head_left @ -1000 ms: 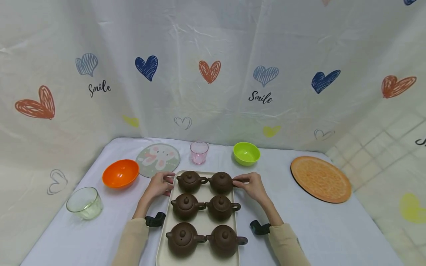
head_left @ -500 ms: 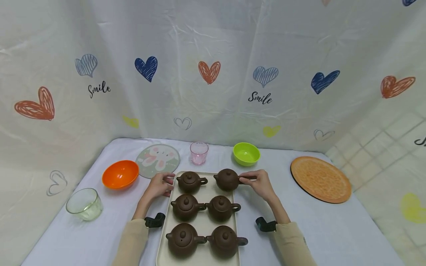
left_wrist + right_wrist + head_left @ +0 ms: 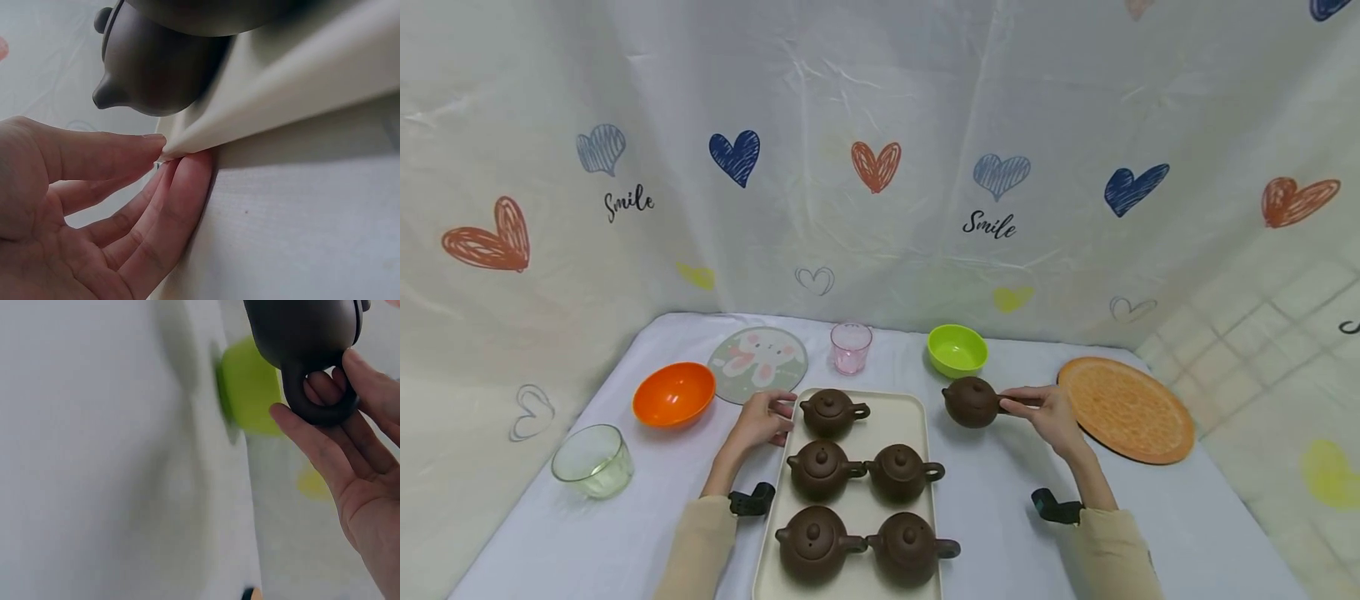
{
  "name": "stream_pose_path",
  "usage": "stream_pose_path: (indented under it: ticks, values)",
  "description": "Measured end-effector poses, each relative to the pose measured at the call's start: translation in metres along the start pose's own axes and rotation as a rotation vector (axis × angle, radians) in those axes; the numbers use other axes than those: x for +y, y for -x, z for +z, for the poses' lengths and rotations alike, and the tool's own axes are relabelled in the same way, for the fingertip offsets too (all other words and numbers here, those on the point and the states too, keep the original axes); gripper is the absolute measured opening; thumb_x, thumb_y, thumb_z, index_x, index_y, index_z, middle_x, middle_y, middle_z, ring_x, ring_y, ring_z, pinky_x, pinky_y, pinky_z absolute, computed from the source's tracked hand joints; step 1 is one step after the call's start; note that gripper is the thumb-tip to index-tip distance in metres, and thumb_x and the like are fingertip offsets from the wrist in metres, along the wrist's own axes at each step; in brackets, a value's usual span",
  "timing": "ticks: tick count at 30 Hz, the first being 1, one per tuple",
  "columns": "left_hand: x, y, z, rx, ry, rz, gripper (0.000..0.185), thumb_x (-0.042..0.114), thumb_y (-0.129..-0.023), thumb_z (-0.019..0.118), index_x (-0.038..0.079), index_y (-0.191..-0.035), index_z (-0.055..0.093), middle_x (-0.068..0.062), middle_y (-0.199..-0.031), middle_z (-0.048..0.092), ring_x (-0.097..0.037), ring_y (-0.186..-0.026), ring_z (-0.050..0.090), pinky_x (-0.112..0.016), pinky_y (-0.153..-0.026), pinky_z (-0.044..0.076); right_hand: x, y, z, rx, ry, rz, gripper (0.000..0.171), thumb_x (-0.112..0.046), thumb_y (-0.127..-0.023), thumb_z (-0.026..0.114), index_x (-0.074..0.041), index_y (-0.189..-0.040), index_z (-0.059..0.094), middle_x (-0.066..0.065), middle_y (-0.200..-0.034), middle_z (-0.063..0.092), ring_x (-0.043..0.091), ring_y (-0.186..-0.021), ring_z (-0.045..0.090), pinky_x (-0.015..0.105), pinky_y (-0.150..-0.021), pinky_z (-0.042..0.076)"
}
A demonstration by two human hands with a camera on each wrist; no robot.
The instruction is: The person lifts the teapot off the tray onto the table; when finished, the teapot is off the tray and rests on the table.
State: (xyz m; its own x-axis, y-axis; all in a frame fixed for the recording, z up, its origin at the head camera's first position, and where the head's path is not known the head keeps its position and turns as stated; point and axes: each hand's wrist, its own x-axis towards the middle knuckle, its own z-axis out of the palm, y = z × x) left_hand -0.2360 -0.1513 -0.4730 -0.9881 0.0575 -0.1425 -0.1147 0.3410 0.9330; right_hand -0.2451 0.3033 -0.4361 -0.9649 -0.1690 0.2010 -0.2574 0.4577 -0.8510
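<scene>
My right hand (image 3: 1054,419) holds a small brown teapot (image 3: 970,403) by its ring handle, to the right of the tray. In the right wrist view the thumb and fingers pinch that handle (image 3: 322,414), and the pot hangs above the white cloth. My left hand (image 3: 758,423) grips the left rim of the cream tray (image 3: 898,417) near its far corner, thumb on top and fingers against the edge, as the left wrist view shows. Several brown teapots stand on the tray, among them a far-left teapot (image 3: 829,414) and a near-right teapot (image 3: 907,546).
Behind the lifted pot sits a green bowl (image 3: 957,352), with a pink glass (image 3: 851,348) to its left. A round pizza-patterned mat (image 3: 1127,408) lies on the right. At the left are an orange bowl (image 3: 673,396), a rabbit-print mat (image 3: 760,362) and a clear glass bowl (image 3: 592,461).
My right hand has taken the far-right teapot by its handle, lifted it off the tray and carried it right, over the cloth. The left hand stays at the tray's rim.
</scene>
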Motion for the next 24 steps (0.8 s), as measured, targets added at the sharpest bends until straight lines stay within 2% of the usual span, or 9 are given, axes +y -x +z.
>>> stream_pose_path:
  ticks: [8,13,24]
  values:
    - [0.000,0.001,0.002,0.012,0.000,-0.013,0.047,-0.013,-0.077,0.059,-0.005,-0.123,0.058,-0.021,-0.095,0.063,-0.020,-0.068,0.063,-0.036,-0.054,0.059,0.020,0.017,-0.040,0.027,-0.021,0.040,0.031,-0.009,-0.088,0.067,0.015,-0.108,0.065,-0.013,-0.090,0.071,-0.001,-0.083,0.064,0.018,-0.072,0.054]
    - [-0.001,0.000,0.003,0.016,-0.007,-0.017,0.047,-0.013,-0.076,0.060,-0.006,-0.123,0.058,-0.020,-0.095,0.062,-0.020,-0.068,0.062,-0.036,-0.053,0.059,0.034,0.024,-0.055,0.022,-0.003,0.037,0.030,-0.009,-0.089,0.067,0.015,-0.106,0.065,-0.016,-0.089,0.070,-0.002,-0.083,0.063,0.016,-0.072,0.053]
    - [-0.003,0.000,0.003,0.017,-0.018,-0.003,0.047,-0.012,-0.076,0.061,-0.007,-0.123,0.057,-0.020,-0.094,0.061,-0.020,-0.069,0.062,-0.035,-0.053,0.058,0.052,0.032,-0.073,0.008,0.024,-0.009,0.023,-0.003,-0.088,0.065,0.014,-0.102,0.068,-0.016,-0.094,0.069,-0.002,-0.084,0.064,0.017,-0.071,0.054]
